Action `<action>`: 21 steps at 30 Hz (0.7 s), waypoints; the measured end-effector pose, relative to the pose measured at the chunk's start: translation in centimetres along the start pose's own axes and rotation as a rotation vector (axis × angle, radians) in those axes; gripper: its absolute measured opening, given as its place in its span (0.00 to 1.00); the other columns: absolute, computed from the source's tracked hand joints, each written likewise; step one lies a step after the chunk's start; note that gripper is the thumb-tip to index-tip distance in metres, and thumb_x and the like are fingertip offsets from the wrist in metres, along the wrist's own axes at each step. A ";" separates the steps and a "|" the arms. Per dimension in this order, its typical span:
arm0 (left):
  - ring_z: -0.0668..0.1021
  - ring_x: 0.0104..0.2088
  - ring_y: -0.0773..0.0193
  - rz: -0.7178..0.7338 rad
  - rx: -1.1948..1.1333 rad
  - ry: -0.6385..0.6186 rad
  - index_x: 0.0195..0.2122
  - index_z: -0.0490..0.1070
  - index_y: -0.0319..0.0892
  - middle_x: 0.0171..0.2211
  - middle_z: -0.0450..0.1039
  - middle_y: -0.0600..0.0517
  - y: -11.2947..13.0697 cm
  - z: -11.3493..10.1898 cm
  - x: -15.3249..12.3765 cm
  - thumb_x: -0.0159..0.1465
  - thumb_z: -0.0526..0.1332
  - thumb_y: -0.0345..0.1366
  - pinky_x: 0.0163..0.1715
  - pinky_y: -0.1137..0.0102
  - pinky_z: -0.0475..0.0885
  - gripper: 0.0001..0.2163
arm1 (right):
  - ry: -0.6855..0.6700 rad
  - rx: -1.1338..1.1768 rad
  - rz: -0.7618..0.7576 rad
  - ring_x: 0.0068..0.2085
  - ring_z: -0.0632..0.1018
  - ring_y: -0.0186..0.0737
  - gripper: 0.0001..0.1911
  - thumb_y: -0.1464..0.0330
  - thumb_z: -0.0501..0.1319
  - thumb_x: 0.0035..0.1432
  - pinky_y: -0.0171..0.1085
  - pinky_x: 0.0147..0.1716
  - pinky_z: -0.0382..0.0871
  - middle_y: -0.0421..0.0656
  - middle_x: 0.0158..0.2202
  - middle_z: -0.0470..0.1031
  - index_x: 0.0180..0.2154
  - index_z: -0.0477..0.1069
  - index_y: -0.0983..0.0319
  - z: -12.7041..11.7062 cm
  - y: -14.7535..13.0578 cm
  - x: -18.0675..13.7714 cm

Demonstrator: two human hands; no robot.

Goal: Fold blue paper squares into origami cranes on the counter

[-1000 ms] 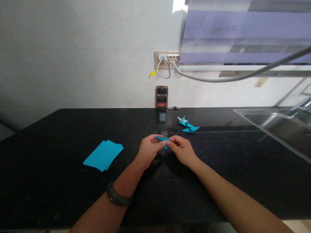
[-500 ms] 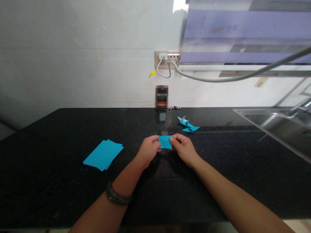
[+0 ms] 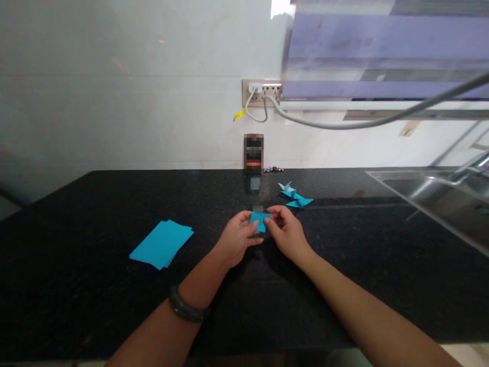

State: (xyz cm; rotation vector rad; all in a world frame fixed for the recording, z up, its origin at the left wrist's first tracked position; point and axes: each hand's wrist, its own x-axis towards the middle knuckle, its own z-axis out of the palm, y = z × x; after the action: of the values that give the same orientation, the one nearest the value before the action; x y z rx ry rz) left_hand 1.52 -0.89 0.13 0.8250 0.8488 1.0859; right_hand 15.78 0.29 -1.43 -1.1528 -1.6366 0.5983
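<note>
A small piece of folded blue paper (image 3: 260, 218) is held up between my two hands above the dark countertop. My left hand (image 3: 237, 239) pinches its left side, the thumb lying across the front face. On the right side, my right hand (image 3: 287, 230) grips the paper between thumb and fingers. Beyond my right hand sit several folded paper cranes (image 3: 300, 202), blue and pale blue, grouped close together. To the left of my left hand lies a stack of blue paper sheets (image 3: 162, 244), slightly fanned.
A phone-like object (image 3: 254, 153), blurred out, leans upright on the wall with a beaded strand (image 3: 273, 169) beside it. Above are a socket panel (image 3: 272, 94) and a grey cable (image 3: 336, 124). A metal sink (image 3: 451, 204) is set into the countertop (image 3: 114, 316) at right.
My left thumb has slid inward over the paper and its lower fingers have spread. The paper is tilted differently, and my right fingers have shifted slightly upward.
</note>
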 end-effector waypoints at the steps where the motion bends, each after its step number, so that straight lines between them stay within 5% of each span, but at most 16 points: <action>1: 0.74 0.26 0.69 -0.001 -0.007 0.007 0.34 0.64 0.40 0.30 0.70 0.52 0.0 0.0 0.1 0.53 0.62 0.30 0.24 0.74 0.71 0.08 | 0.028 -0.128 -0.114 0.35 0.71 0.40 0.14 0.68 0.58 0.52 0.41 0.33 0.69 0.45 0.34 0.69 0.43 0.67 0.61 -0.2 -0.1 0.1; 4: 0.75 0.25 0.70 0.017 -0.035 0.025 0.34 0.66 0.39 0.29 0.71 0.53 0.0 -0.1 0.2 0.55 0.61 0.31 0.26 0.74 0.71 0.07 | 0.072 -0.442 -0.402 0.48 0.67 0.47 0.19 0.70 0.57 0.53 0.48 0.44 0.65 0.49 0.47 0.65 0.49 0.67 0.56 -0.5 -0.4 0.4; 8: 0.75 0.27 0.70 0.026 -0.088 0.018 0.34 0.69 0.37 0.29 0.73 0.51 0.1 0.0 0.3 0.55 0.61 0.31 0.30 0.73 0.71 0.06 | 0.056 -0.629 -0.576 0.52 0.63 0.48 0.16 0.72 0.55 0.56 0.49 0.48 0.63 0.49 0.52 0.61 0.46 0.70 0.55 -0.5 -0.5 0.9; 21: 0.75 0.27 0.67 -0.007 -0.180 0.076 0.31 0.70 0.35 0.27 0.72 0.50 0.5 0.3 0.3 0.59 0.58 0.33 0.33 0.69 0.71 0.06 | 0.003 -0.559 -0.566 0.52 0.61 0.50 0.15 0.73 0.54 0.56 0.53 0.48 0.60 0.49 0.51 0.63 0.44 0.71 0.56 -0.5 -0.8 0.7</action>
State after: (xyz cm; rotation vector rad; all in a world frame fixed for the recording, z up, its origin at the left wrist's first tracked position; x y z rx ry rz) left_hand 1.64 -0.52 0.67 0.6335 0.8036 1.1746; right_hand 15.89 0.50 -0.32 -0.9859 -2.0790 -0.2410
